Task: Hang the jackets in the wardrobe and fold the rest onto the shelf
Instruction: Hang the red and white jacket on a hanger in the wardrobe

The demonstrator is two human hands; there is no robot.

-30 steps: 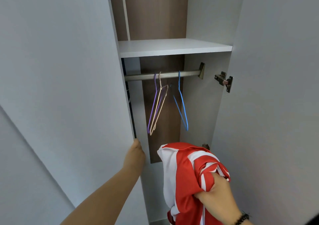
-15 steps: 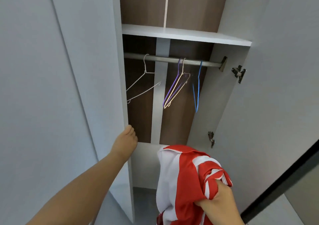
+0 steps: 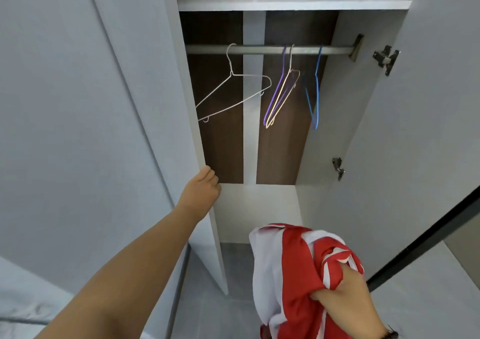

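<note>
My left hand [image 3: 201, 192] is at the middle left of the frame, on the edge of the wardrobe door [image 3: 189, 136]. The fingers go behind the edge, so I think they curl around it, but I cannot see them fully. My right hand [image 3: 345, 290] is at the lower right and it grips a bunch of the red and white jacket [image 3: 288, 258], with the fingers closed into the cloth.

The jacket hangs down from my fist, in front of the lower part of the open wardrobe, and it is crumpled. It looks light, soft and a little smooth, so it will fold and slide easily and give no shape by itself. I judge that it is better to take it by the collar or the shoulders, because only there a hanger can enter.

In the upper middle of the frame, the rail [image 3: 262, 49] carries a white hanger [image 3: 231, 92], a purple hanger [image 3: 275, 97] just beside a beige hanger [image 3: 284, 92], and a blue hanger [image 3: 313, 99]. The shelf [image 3: 293, 3] is above the rail. The white one is nearest to my left hand, so I would probably take that one.
</note>
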